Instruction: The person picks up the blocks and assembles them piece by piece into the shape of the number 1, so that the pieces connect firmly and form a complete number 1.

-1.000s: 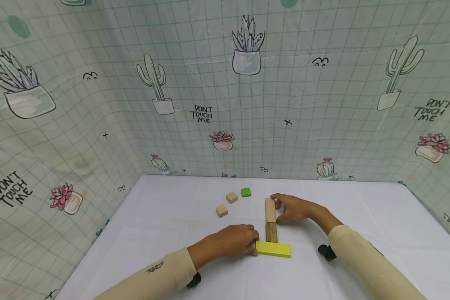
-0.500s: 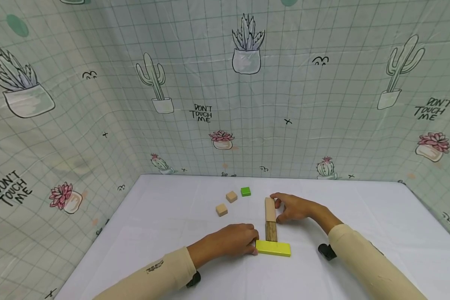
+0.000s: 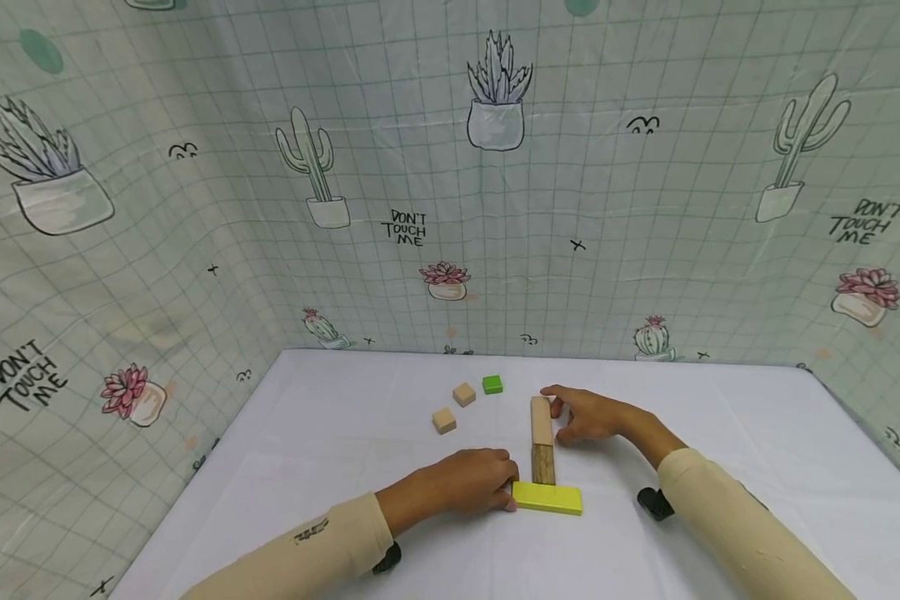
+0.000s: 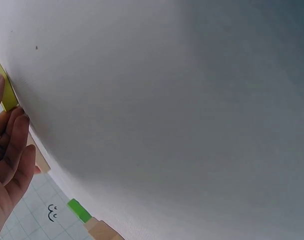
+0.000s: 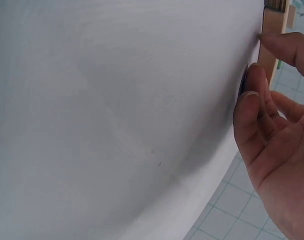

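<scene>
A yellow block (image 3: 547, 497) lies crosswise on the white table. My left hand (image 3: 472, 482) holds its left end between thumb and fingers; the left wrist view shows the thumb on that block. Behind it, a darker brown wooden block (image 3: 543, 464) runs away from me, its near end against the yellow one. A pale wooden block (image 3: 542, 420) continues the line at the far end. Along its right side is my right hand (image 3: 588, 415), index finger at the far end and thumb near the close end. In the right wrist view the thumb (image 5: 281, 47) meets the pale block's side.
Two small pale wooden cubes (image 3: 444, 420) and a green cube (image 3: 492, 384) lie at the back, left of the line of blocks. A patterned cloth (image 3: 570, 208) with cactus drawings hangs behind the white table (image 3: 330, 417). Dark devices (image 3: 654, 503) sit at both wrists.
</scene>
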`<state>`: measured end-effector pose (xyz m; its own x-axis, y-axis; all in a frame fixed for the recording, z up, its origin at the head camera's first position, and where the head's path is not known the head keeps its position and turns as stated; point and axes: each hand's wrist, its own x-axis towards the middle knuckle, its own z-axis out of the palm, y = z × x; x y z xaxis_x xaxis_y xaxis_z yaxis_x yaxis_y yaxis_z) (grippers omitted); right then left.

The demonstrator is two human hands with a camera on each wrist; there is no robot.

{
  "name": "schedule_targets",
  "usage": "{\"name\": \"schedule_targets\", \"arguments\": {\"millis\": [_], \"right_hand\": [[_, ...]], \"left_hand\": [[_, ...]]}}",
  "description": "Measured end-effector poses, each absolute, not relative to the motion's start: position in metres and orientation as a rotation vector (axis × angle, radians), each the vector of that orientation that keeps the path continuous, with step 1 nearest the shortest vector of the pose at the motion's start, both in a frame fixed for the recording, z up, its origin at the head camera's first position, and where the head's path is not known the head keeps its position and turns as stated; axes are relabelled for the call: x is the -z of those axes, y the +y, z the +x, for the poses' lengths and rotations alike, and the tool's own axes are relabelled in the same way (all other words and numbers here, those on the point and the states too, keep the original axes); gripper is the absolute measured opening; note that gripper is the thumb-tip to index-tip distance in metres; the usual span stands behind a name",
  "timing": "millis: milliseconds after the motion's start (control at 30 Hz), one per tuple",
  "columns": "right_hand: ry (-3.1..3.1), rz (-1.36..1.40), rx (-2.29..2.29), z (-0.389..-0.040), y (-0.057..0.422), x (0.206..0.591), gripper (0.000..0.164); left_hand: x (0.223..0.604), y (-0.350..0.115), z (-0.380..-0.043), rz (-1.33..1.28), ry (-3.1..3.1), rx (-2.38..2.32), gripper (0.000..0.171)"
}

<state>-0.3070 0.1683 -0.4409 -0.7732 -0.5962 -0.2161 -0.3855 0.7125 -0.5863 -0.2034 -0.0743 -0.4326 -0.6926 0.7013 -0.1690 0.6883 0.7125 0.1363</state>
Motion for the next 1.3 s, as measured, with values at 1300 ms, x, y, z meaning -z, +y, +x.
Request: {"name": "schedule_targets", "arguments": {"millis": [1300], "right_hand": [[2.795, -0.766, 0.803, -0.344, 0.137, 0.432, 0.043]], "left_hand": [[0.433, -0.073, -0.204, 1.072, 2.703, -0.060, 0.032]]}}
